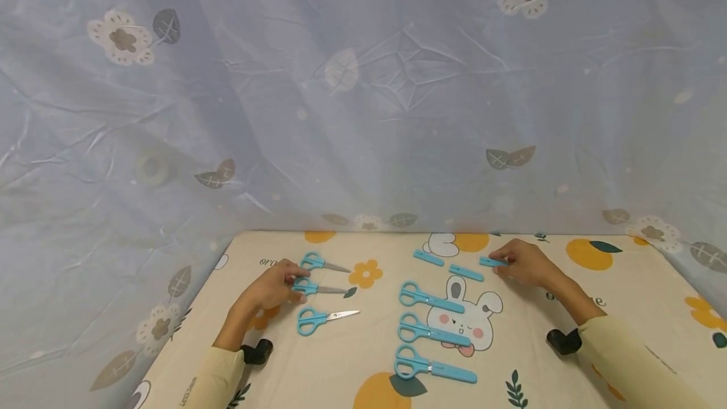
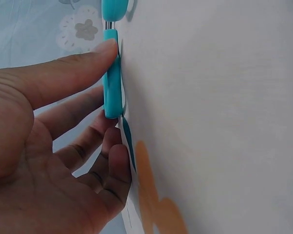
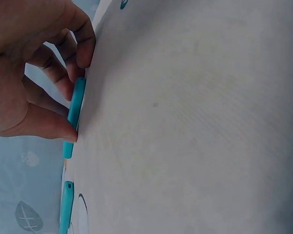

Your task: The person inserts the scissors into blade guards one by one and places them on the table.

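Note:
At the left of the table, my left hand (image 1: 276, 286) holds the light-blue handle of an uncovered pair of scissors (image 1: 303, 285), its blades pointing right. In the left wrist view the thumb lies along the blue handle (image 2: 113, 92). Two more uncovered pairs lie beside it, one farther back (image 1: 311, 260) and one nearer (image 1: 309, 322). At the right, my right hand (image 1: 522, 262) pinches a light-blue blade cover (image 1: 490, 262) between thumb and fingers, close to the cloth. The right wrist view shows this cover (image 3: 74, 105) lengthwise, partly behind the thumb.
Two loose blade covers, one at the back (image 1: 427, 258) and one nearer (image 1: 466, 272), lie left of the right hand. Three covered pairs of scissors, far (image 1: 445, 303), middle (image 1: 449, 336) and near (image 1: 453, 372), form a column mid-table. A patterned curtain (image 1: 363, 144) hangs behind.

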